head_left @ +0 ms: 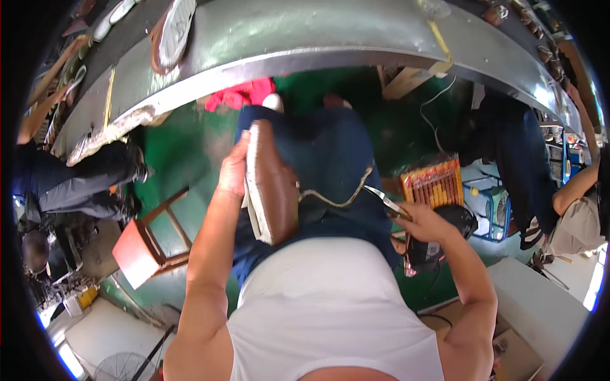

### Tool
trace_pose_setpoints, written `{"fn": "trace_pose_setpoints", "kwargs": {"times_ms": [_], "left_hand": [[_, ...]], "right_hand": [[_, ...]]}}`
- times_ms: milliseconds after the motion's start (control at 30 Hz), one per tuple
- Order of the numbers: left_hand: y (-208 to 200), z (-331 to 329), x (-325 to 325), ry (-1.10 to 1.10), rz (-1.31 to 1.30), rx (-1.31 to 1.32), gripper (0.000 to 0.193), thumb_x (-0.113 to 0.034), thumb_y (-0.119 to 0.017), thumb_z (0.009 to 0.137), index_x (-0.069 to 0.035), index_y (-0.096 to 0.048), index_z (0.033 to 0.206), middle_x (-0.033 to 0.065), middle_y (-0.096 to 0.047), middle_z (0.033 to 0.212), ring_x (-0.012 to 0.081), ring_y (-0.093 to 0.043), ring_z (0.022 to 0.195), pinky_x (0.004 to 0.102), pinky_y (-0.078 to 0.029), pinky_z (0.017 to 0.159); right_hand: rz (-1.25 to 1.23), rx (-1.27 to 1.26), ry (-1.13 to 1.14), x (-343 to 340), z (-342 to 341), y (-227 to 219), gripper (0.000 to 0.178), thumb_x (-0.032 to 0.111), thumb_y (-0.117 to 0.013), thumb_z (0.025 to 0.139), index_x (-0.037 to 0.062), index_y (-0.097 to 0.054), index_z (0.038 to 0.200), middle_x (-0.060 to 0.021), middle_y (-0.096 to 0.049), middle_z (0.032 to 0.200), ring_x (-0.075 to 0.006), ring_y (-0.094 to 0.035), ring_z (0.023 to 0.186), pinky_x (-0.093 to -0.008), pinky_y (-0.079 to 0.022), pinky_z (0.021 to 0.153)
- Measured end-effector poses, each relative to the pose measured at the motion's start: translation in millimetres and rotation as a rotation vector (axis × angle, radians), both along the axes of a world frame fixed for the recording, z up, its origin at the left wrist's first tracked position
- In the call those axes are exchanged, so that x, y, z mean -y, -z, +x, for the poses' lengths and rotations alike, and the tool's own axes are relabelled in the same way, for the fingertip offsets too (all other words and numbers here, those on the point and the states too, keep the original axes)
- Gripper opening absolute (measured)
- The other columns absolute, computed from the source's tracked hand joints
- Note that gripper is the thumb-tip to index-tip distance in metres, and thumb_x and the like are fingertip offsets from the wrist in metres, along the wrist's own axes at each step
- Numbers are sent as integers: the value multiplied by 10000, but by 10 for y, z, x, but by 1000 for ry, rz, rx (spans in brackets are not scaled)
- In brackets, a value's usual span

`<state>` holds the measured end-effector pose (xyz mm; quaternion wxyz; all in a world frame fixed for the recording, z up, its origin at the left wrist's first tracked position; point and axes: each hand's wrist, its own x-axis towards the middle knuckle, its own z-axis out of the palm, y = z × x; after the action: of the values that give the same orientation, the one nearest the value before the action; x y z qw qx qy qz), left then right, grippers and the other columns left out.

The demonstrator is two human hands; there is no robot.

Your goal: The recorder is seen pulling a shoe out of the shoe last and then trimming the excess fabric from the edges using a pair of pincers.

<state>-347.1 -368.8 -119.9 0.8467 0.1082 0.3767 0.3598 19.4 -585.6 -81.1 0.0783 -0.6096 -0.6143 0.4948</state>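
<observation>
Green floor below; on the lap, the left hand (234, 170) grips a brown shoe (272, 184), long axis running away from the body, while the right hand (424, 222) holds pliers (385, 202) pulling its strip (343, 198) rightward.

Shoe workshop: shoes (173, 35) along conveyor (305, 32)

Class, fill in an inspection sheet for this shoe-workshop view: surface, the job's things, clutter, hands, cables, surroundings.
Surface: curved grey conveyor table overhead in the view.
Job's things: brown shoe with white sole on the lap; pliers pulling a tan strip off it.
Clutter: white-soled shoe on the table; orange box on the floor.
Hands: left hand grips the shoe; right hand grips the pliers.
Cables: thin white cord hanging below the table.
Surroundings: green floor, wooden stool, seated co-workers at both sides.
</observation>
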Motion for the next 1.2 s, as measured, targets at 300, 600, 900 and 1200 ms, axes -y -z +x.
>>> {"fn": "trace_pose_setpoints", "kwargs": {"times_ms": [300, 600, 900, 1200], "left_hand": [[2, 693, 215, 717, 885, -762, 763, -112, -783, 791, 24, -404, 1439, 128, -611, 1284, 186, -607, 1114, 305, -465, 999], [-240, 362, 404, 883, 938, -1266, 339, -106, -545, 871, 14, -642, 1172, 279, -665, 894, 423, -654, 869, 420, -528, 804], [-140, 484, 639, 360, 1076, -1076, 213, -46, -588, 889, 24, -679, 1067, 237, -669, 800, 325, -693, 672, 340, -534, 605], [-226, 675, 755, 370, 1476, -1003, 167, -161, -631, 906, -5, -689, 905, 193, -632, 732, 380, -641, 671, 417, -529, 600]], "right_hand": [[-186, -266, 480, -189, -215, 59, 207, 197, -642, 920, 8, -626, 1003, -56, -670, 797, -140, -638, 763, -304, -504, 696], [-175, -201, 241, -414, -526, -21, 211, 216, -628, 922, 15, -610, 980, -124, -639, 790, -197, -617, 727, -345, -487, 693], [-89, -252, 58, -617, -680, -210, 169, 153, -605, 900, 13, -560, 984, -171, -594, 786, -298, -585, 736, -409, -461, 714], [-655, -469, 197, -945, -534, -349, 258, 239, -602, 923, 1, -606, 1022, -101, -658, 806, -134, -634, 736, -326, -507, 592]]}}
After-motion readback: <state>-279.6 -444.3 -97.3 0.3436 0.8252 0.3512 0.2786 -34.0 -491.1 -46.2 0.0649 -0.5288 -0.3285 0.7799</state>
